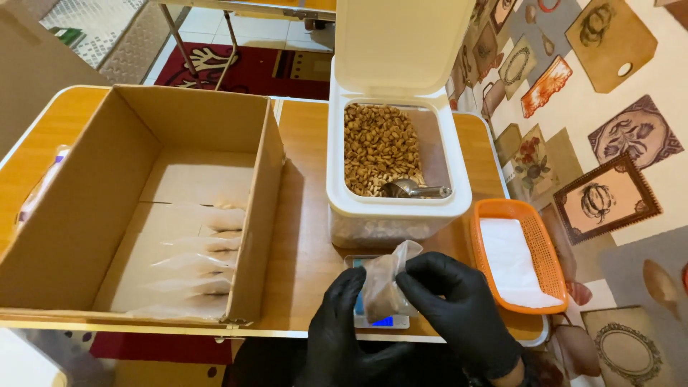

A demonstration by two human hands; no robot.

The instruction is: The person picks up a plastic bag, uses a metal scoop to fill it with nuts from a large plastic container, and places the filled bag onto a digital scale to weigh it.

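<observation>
A small clear bag (383,283), judged light, soft and slippery, is pinched near its top between left hand (337,322) and right hand (459,304).

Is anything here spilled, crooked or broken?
Nothing stands out. The nuts stay inside the white bin with the metal scoop; both hands, left hand and right hand, hold a small filled bag over the scale.

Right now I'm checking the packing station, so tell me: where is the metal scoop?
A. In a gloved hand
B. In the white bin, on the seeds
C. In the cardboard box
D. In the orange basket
B: the metal scoop lies on the seeds inside the open white bin.
</observation>
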